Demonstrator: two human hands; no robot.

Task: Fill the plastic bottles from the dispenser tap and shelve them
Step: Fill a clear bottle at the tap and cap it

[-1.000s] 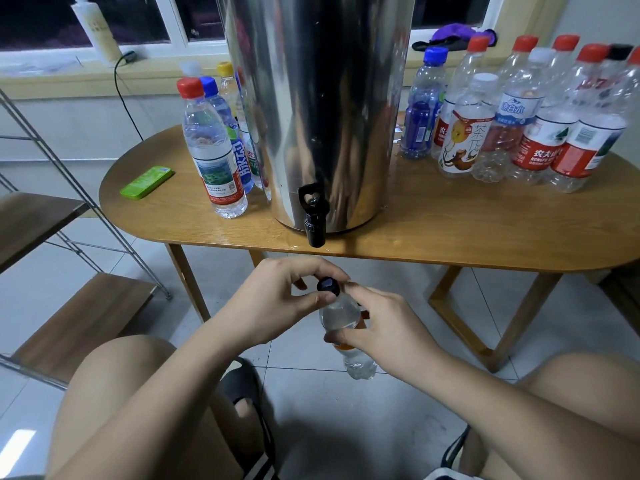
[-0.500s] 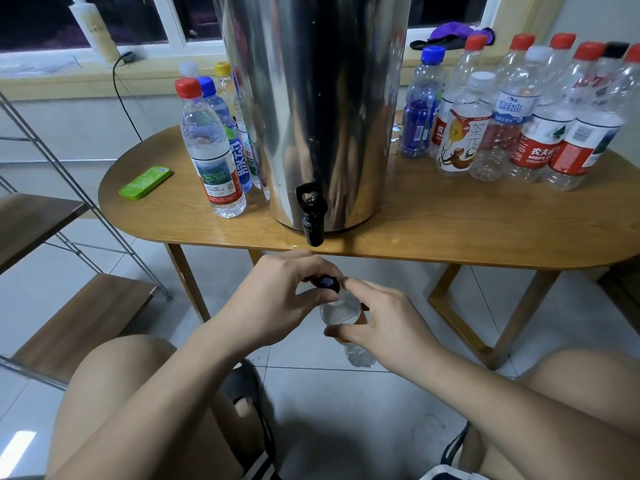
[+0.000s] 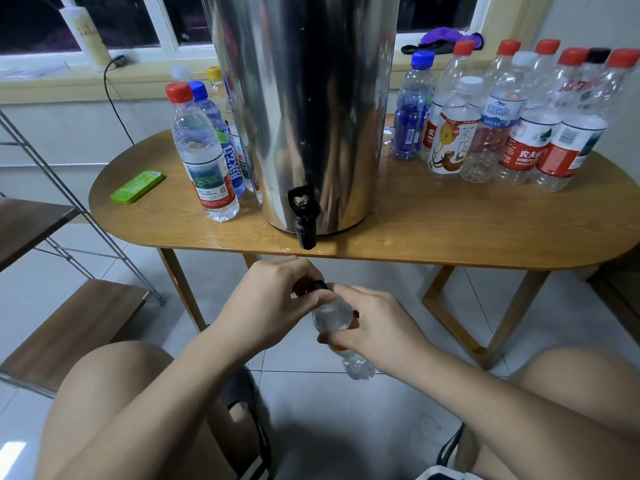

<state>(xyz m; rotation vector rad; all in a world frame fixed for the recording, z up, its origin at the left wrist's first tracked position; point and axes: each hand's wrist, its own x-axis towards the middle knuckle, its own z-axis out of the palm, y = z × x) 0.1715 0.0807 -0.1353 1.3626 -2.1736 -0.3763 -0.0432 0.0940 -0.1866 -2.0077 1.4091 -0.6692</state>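
A: The bottle [image 3: 330,315] you are working on is sitting in your right hand [image 3: 374,327], below the table edge and a little in front of the tap [image 3: 304,220]. It is hanging over the floor between your knees. Your right fingers are wrapping round its body, and the neck is leaning toward your left.

B: Your left hand [image 3: 273,303] is pinching the dark cap [image 3: 317,285] at that neck, thumb and fingers curled onto it. The shoulder is looking full of water to me, so I am judging that you are screwing the cap on rather than taking it off. The direction of the twist is not showing, though.

A: I am reading it the same way: filling done, capping in hand. No stream is showing from the tap, which is jutting over the front edge of the table [image 3: 450,244].

B: Next you are needing that cap seated firmly, because the bottle is tilting and would leak. After that you are looking at a reach to your left, where the shelf [image 3: 69,327] boards are standing.

A: Then another bottle. The group on the right [image 3: 519,133] of the dispenser [image 3: 304,98] is looking empty, and the red-capped one [image 3: 204,150] on the left is looking filled.
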